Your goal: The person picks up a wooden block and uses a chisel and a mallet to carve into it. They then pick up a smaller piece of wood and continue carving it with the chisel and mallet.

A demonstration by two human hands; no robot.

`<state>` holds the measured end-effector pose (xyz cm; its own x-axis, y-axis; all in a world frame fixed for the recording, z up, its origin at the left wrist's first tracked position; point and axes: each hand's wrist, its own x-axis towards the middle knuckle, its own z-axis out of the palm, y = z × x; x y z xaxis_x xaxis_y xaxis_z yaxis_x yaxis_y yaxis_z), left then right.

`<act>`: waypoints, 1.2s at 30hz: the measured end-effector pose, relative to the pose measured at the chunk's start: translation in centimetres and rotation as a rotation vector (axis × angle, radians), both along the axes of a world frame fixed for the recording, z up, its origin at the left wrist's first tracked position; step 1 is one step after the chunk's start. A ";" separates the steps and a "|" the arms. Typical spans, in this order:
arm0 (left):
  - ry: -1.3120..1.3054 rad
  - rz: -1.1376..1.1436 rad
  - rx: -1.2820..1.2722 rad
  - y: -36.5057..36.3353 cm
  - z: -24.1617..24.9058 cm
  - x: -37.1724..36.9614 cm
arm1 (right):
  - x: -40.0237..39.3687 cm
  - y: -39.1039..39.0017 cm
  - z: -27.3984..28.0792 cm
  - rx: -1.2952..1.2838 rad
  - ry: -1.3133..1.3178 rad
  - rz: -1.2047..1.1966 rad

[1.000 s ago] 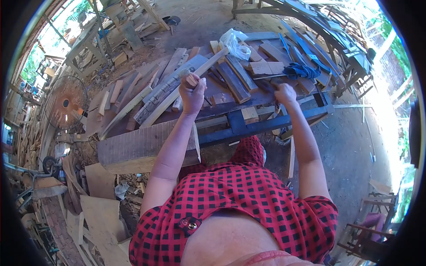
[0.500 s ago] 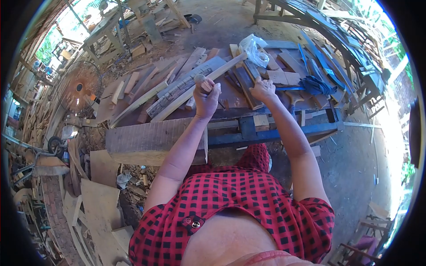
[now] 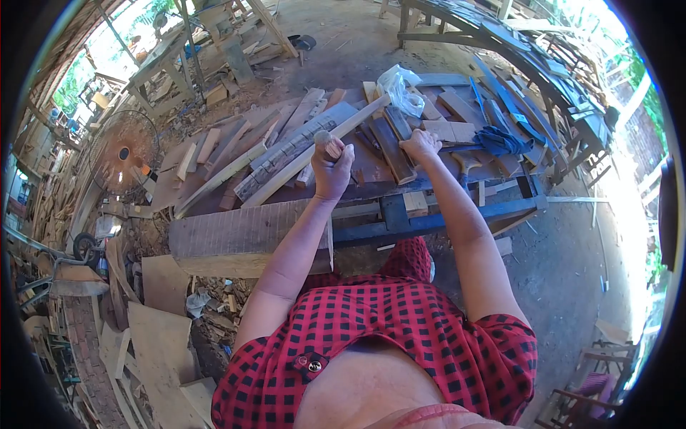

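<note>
Above the table (image 3: 368, 189), my left hand (image 3: 334, 171) is closed around a wood piece (image 3: 329, 146), its round end standing out from the fist. My right hand (image 3: 423, 145) is at a dark plank (image 3: 397, 123); whether its bent fingers grip, I cannot tell. Nearby lies a bag (image 3: 406, 93); leftward stands a fan (image 3: 123, 153). My shirt's (image 3: 400, 322) badge (image 3: 312, 365) is too small for reading.

- Round fan (image 3: 123, 153), left side
- Wheelbarrow (image 3: 77, 280) below the fan
- Clear plastic bag (image 3: 401, 90), crumpled
- Blue cloth (image 3: 504, 140), bunched up
- Dark rounded object (image 3: 304, 43) on the far floor (image 3: 346, 68)
</note>
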<state>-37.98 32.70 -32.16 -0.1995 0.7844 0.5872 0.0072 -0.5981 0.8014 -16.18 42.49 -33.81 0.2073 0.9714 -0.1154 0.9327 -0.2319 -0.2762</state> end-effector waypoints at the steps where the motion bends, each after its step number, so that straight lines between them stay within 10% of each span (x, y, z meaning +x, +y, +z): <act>1: -0.017 -0.011 -0.001 -0.1 0.0 0.0 | 0.0 -0.1 -0.2 0.003 0.003 -0.004; 7: -0.001 -0.019 0.006 -0.2 0.1 0.2 | 0.7 -0.3 2.4 0.123 -0.055 0.053; 22: 0.004 -0.035 0.023 0.6 -0.8 -0.1 | 3.3 2.7 -2.8 -0.060 0.968 -0.049; 30: 0.013 -0.029 -0.007 -0.3 0.1 0.7 | 4.5 -3.8 2.1 -0.169 1.005 -0.073; 36: 0.057 -0.049 -0.013 -0.3 0.2 0.8 | 3.6 -9.8 14.0 0.479 0.523 0.530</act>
<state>-37.18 32.45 -31.96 -0.1271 0.8002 0.5861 0.0234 -0.5883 0.8083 -12.63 32.71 -19.85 -0.2490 0.8931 0.3746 0.6120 0.4449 -0.6538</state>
